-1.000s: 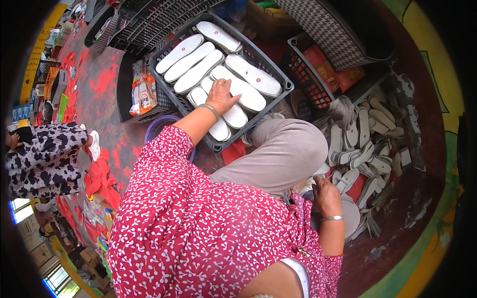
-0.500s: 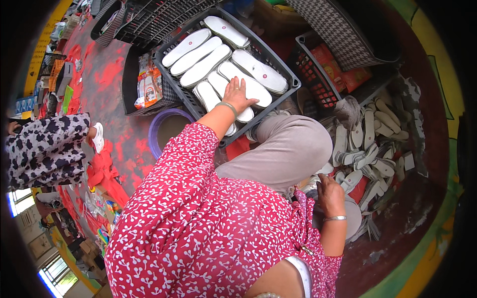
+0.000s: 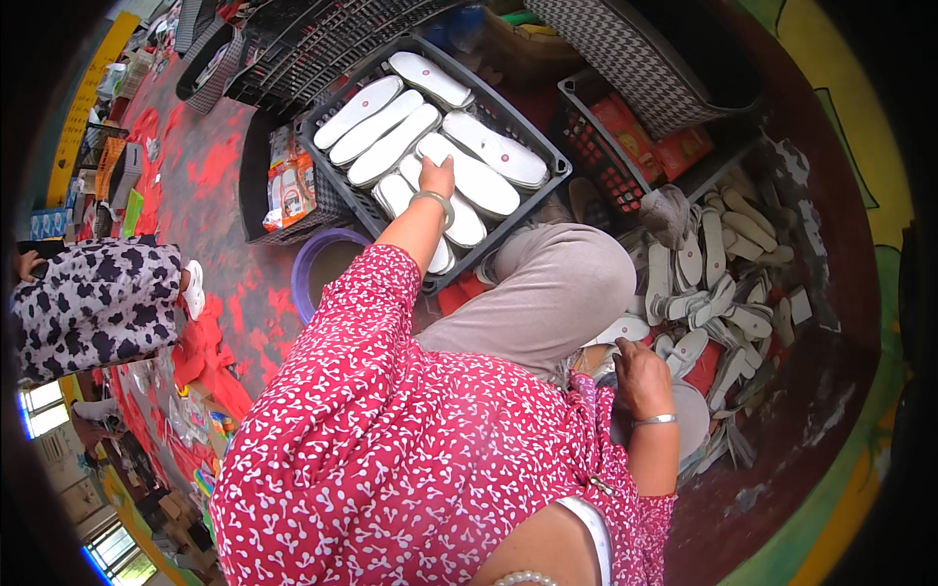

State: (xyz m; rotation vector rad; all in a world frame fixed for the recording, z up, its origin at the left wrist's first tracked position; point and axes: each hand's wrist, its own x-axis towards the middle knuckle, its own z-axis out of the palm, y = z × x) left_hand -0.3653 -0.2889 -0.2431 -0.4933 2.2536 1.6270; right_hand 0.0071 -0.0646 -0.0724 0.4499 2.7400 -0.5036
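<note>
My left hand is over a dark grey plastic crate packed with stacks of white insoles. Its fingers are bent down at the edge of an insole stack and seem to grip it, with the fingertips partly hidden. Beside my bent knee, my right hand is curled in, and what it holds, if anything, is hidden. Just beyond its fingers lies a white insole with a small red mark.
Loose insoles lie heaped on the right, by a dark red wall base. Around the crate stand a purple basin, a box with orange packets, a black crate with red boxes and houndstooth bins. Someone in spotted clothing is at the left.
My left hand has gone from lying flat with spread fingers on the insoles to bent fingers, slightly farther left. More of the insole near my right hand shows. The view has shifted a little.
</note>
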